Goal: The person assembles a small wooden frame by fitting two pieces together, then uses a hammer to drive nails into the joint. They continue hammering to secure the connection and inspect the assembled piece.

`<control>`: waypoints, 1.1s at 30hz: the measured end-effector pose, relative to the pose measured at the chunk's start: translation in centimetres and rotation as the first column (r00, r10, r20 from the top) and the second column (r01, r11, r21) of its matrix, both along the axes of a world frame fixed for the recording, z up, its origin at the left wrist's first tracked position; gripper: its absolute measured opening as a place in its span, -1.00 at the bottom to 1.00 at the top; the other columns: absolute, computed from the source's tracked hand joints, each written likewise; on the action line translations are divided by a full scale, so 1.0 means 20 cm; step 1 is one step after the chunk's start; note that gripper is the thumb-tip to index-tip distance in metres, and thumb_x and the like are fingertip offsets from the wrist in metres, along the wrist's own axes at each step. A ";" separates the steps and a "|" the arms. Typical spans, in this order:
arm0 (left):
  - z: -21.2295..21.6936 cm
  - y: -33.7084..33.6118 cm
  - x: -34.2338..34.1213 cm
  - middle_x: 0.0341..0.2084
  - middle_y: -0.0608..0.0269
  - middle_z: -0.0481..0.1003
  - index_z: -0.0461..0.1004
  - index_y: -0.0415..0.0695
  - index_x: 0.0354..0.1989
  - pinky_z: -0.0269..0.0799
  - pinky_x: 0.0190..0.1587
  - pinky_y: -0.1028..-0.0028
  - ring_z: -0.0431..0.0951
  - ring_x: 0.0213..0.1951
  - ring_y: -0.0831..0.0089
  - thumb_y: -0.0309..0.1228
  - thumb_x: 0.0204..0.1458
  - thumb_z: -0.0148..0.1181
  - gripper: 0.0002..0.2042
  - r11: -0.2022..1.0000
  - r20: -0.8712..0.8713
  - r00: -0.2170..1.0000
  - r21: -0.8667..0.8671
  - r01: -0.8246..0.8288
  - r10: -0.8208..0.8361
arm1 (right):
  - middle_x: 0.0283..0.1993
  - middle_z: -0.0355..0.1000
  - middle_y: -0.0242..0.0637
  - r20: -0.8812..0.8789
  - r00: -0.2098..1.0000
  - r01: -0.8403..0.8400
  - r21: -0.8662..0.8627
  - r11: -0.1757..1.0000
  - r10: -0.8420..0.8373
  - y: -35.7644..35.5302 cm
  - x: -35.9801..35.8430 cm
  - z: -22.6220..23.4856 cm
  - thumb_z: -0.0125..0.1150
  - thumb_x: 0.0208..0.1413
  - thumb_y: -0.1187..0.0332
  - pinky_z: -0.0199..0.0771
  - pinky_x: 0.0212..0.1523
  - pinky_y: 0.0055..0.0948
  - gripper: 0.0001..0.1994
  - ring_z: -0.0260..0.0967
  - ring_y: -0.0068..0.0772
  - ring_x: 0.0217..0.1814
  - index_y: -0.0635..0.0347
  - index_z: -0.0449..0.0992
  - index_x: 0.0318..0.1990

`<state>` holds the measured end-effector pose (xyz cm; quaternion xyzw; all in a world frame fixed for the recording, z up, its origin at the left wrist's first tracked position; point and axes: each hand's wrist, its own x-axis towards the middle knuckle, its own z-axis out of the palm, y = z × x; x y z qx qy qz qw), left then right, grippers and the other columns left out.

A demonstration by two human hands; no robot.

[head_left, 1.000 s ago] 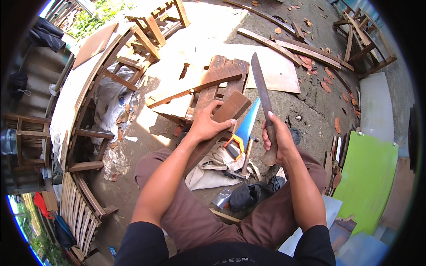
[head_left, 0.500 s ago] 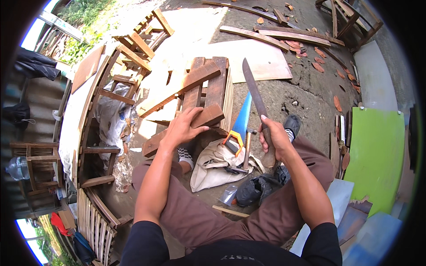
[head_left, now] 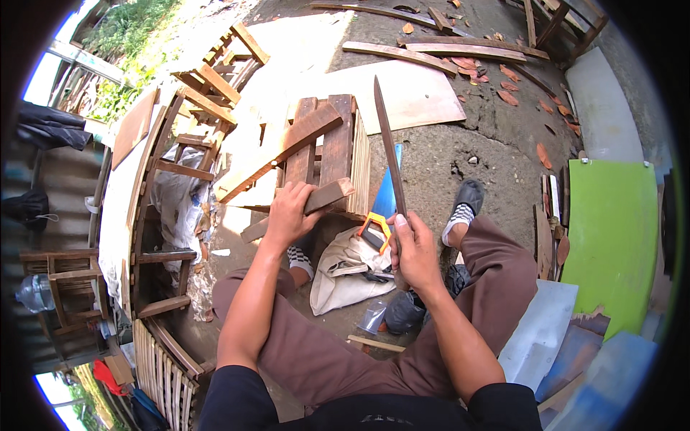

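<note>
My left hand [head_left: 290, 215] grips a short brown wooden block [head_left: 330, 195], its fingers wrapped over the top near the crate-like wooden stand [head_left: 336, 154]. A longer wood piece [head_left: 287, 149] lies slantwise across that stand. In my right hand [head_left: 415, 251] is a machete [head_left: 386, 136], its long dark blade pointing up and away, edge-on to me. Just left of the blade, a handsaw [head_left: 383, 192] with a blue blade and orange-black handle leans by a beige cloth bag [head_left: 345, 269]. The hammer near the bag is mostly hidden behind my right hand.
Wooden slat frames [head_left: 208, 86] stand at the left. Planks [head_left: 460, 52] and dry leaves lie on the far ground, near a pale plywood sheet [head_left: 417, 93]. A green board [head_left: 611, 244] is at the right. A black bag [head_left: 405, 312] sits between my legs.
My right hand has moved left with the machete, whose blade has turned edge-on and come nearer the block. The block has rolled in my left hand. The view has shifted slightly.
</note>
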<state>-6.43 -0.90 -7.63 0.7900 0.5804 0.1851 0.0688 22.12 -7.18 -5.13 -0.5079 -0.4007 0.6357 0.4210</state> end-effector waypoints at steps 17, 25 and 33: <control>-0.03 0.08 0.07 -0.24 0.09 0.64 0.57 -0.23 -0.01 0.54 -0.12 0.12 0.63 -0.14 0.07 -0.01 0.00 0.52 -0.43 0.993 -0.136 0.988 -0.084 -0.084 0.073 | -0.49 0.43 0.21 0.311 0.950 -0.003 0.091 0.996 -0.025 0.06 -0.30 -0.26 -0.01 0.50 0.07 0.37 -0.25 0.11 -0.52 0.47 0.37 -0.32 0.38 0.42 -0.31; 0.00 0.09 0.08 -0.24 0.05 0.64 0.56 -0.25 -0.02 0.54 -0.11 0.11 0.62 -0.15 0.04 -0.03 -0.01 0.53 -0.43 0.988 -0.147 0.986 -0.122 -0.097 0.079 | -0.45 0.44 0.25 0.379 0.924 -0.007 0.139 0.990 -0.047 0.10 -0.29 -0.27 -0.03 0.50 0.07 0.36 -0.19 0.18 -0.54 0.47 0.43 -0.28 0.37 0.45 -0.25; 0.01 0.10 0.08 -0.23 0.01 0.64 0.57 -0.25 -0.05 0.54 -0.11 0.08 0.62 -0.16 0.00 -0.02 0.00 0.52 -0.45 0.985 -0.137 0.987 -0.137 -0.104 0.085 | -0.50 0.41 -0.08 0.242 0.965 0.041 0.237 0.971 -0.100 0.12 -0.25 -0.26 -0.07 0.52 0.04 0.37 -0.28 -0.11 -0.50 0.41 -0.06 -0.41 0.33 0.44 -0.34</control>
